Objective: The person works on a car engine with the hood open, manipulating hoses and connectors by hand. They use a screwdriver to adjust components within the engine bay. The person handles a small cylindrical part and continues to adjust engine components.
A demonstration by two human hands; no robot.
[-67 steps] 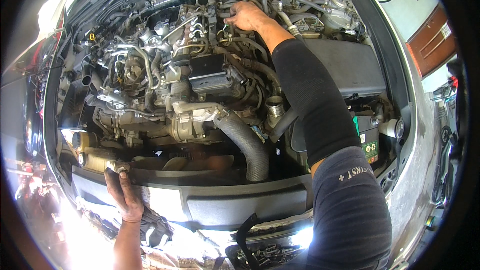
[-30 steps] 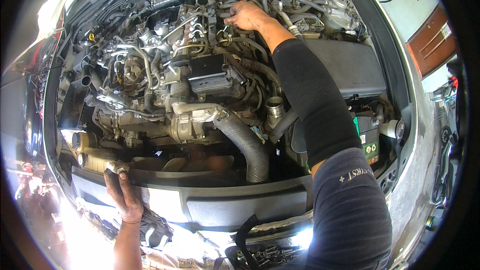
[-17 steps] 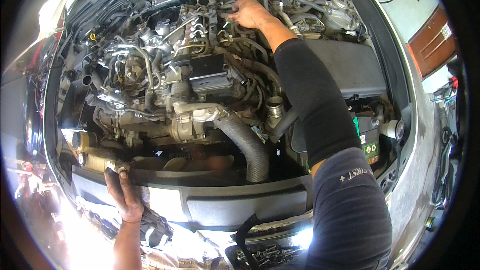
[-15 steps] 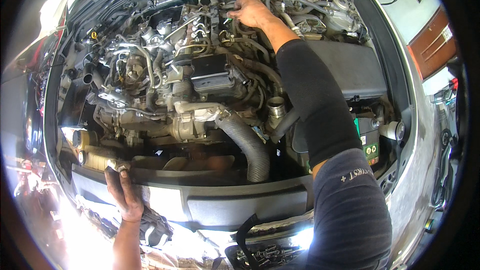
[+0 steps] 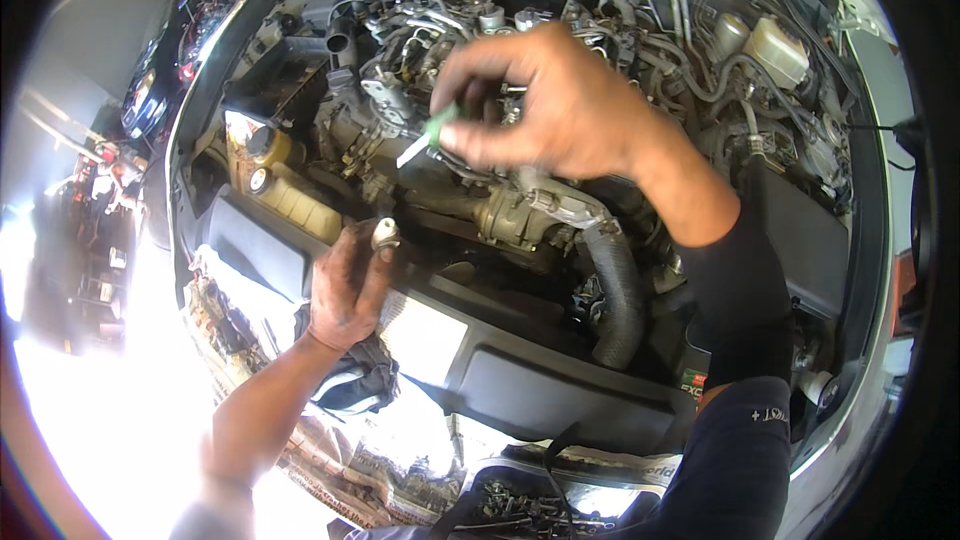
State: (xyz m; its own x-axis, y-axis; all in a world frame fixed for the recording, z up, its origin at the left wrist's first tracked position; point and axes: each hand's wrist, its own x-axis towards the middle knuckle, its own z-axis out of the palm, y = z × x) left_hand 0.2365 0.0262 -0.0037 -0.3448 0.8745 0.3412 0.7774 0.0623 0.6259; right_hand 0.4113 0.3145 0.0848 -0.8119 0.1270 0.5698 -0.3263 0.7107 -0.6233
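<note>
My right hand point(image 5: 570, 105), slightly blurred, is raised over the middle of the engine point(image 5: 520, 215). Thumb and fingers pinch a small green piece with a slim pale tip point(image 5: 436, 130) pointing down and left; its kind is unclear. Lower and to the left, my left hand point(image 5: 345, 285) closes around a small whitish, round-ended piece point(image 5: 384, 232) that sticks up between thumb and fingers. Most of that piece is hidden by the hand. The left hand is at the front of the engine bay, near a cream plastic tank point(image 5: 300, 215). A gap separates the two hands.
A thick dark hose point(image 5: 620, 295) curves down right of centre. The black front panel point(image 5: 560, 395) crosses the bay's near edge, with newspaper point(image 5: 400, 480) below it. A tray of small metal parts point(image 5: 530, 510) sits at the bottom. At right is a black cover point(image 5: 795, 230).
My right hand has come back from the far side of the engine toward the left hand, carrying the green piece. My left hand has risen slightly. The view has shifted left.
</note>
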